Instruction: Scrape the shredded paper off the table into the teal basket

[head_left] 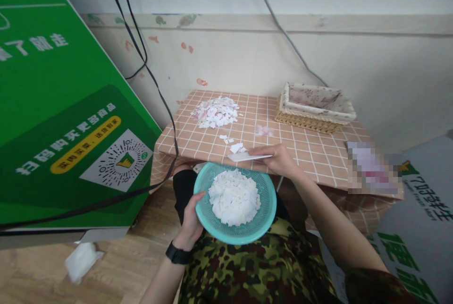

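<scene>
My left hand [193, 216] grips the left rim of a teal plastic colander [267, 219] on my lap, its thumb over the edge. Inside the colander lies a heap of torn white paper scraps [234, 198]. My right hand [279, 158] pinches a flat white card [247, 156] at the table's front edge, just above the colander's far rim. Right behind the card sit a few loose paper pieces [236, 147]. Farther back on the table is a larger pile of white and pinkish paper scraps [217, 111].
A checked cloth covers the table [304, 153]. A lined wicker basket [314, 113] stands at its back right, with a blurred flat item [371, 167] at the right edge. A green panel [88, 105] and a hanging black cable [155, 82] are on the left. A white plastic bag [82, 260] lies on the floor.
</scene>
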Demonstrator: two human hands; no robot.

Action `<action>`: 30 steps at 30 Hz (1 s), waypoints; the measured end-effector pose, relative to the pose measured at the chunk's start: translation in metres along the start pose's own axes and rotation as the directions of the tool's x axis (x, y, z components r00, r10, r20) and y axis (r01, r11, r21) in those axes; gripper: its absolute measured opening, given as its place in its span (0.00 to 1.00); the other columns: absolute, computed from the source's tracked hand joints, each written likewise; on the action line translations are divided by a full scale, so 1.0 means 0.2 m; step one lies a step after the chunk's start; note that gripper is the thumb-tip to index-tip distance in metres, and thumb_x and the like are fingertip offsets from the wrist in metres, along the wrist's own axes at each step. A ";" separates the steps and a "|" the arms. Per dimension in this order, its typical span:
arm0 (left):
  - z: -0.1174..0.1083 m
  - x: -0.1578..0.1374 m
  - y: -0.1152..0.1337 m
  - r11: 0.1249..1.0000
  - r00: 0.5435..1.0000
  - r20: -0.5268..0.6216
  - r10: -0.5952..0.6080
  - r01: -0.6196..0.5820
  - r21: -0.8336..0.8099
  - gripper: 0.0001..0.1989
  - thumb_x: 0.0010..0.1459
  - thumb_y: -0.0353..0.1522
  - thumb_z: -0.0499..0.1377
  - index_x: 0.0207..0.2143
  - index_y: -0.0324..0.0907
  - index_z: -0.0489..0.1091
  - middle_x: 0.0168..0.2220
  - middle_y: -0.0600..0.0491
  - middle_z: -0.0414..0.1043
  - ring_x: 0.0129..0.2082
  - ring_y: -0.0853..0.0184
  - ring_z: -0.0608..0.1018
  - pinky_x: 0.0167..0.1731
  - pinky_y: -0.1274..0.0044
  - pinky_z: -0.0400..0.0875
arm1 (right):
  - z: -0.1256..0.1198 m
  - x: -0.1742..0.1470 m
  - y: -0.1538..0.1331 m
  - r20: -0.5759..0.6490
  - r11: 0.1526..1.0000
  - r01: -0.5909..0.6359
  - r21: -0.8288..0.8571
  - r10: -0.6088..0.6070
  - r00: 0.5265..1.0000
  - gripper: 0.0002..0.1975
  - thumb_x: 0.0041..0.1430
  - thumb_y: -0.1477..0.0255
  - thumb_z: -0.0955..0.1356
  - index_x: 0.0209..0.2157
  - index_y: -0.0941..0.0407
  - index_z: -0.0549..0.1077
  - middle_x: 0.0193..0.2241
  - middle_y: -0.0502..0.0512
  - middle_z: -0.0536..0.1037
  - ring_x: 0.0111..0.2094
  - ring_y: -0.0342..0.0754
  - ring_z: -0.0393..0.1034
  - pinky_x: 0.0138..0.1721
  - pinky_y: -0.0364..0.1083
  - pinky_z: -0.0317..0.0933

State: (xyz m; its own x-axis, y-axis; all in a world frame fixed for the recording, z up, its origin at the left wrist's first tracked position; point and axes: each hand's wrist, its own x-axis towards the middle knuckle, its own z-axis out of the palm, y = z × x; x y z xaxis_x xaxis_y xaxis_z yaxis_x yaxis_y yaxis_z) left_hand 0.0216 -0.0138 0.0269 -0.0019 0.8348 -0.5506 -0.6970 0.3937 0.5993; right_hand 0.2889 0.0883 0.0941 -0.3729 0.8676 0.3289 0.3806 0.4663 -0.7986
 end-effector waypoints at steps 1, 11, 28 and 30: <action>0.00 0.00 0.00 1.000 1.000 0.009 0.002 -0.002 0.000 0.13 0.48 0.31 0.61 0.36 0.34 0.76 0.35 0.47 0.80 0.36 0.58 0.79 0.45 0.69 0.69 | -0.02 0.01 0.01 -0.022 0.999 -0.037 -0.001 0.037 0.999 0.10 0.51 0.72 0.67 0.36 0.51 0.79 0.38 0.51 0.79 0.40 0.51 0.74 0.43 0.48 0.68; 0.01 0.00 0.00 1.000 0.997 0.081 -0.020 0.020 -0.002 0.14 0.50 0.33 0.60 0.38 0.34 0.75 0.37 0.45 0.79 0.38 0.56 0.79 0.45 0.69 0.69 | -0.06 0.03 0.02 -0.184 0.958 -0.099 -0.270 0.050 0.982 0.11 0.55 0.72 0.66 0.38 0.51 0.78 0.37 0.52 0.79 0.37 0.52 0.75 0.39 0.49 0.68; 0.03 -0.01 0.05 0.998 0.997 0.071 -0.041 0.044 -0.040 0.14 0.50 0.34 0.60 0.36 0.34 0.76 0.31 0.47 0.80 0.35 0.56 0.79 0.42 0.68 0.70 | 0.05 -0.13 -0.09 -0.169 0.943 -0.099 -0.317 0.047 0.985 0.12 0.57 0.70 0.65 0.41 0.51 0.76 0.39 0.52 0.79 0.37 0.51 0.75 0.37 0.48 0.69; 0.03 0.00 0.05 0.998 0.997 0.064 -0.032 0.034 -0.043 0.14 0.49 0.34 0.60 0.37 0.34 0.75 0.32 0.47 0.80 0.35 0.56 0.79 0.43 0.68 0.69 | 0.05 -0.11 -0.08 -0.232 0.938 -0.135 -0.320 0.061 0.971 0.11 0.57 0.69 0.65 0.40 0.52 0.77 0.38 0.52 0.79 0.36 0.51 0.75 0.37 0.49 0.69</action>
State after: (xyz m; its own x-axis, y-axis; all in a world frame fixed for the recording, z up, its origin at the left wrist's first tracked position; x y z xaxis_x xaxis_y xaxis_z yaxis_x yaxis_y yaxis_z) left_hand 0.0183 -0.0084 0.0361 0.0662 0.8449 -0.5308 -0.7271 0.4052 0.5543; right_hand 0.2820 0.0594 0.0944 -0.1429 0.9107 0.3877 0.6781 0.3754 -0.6319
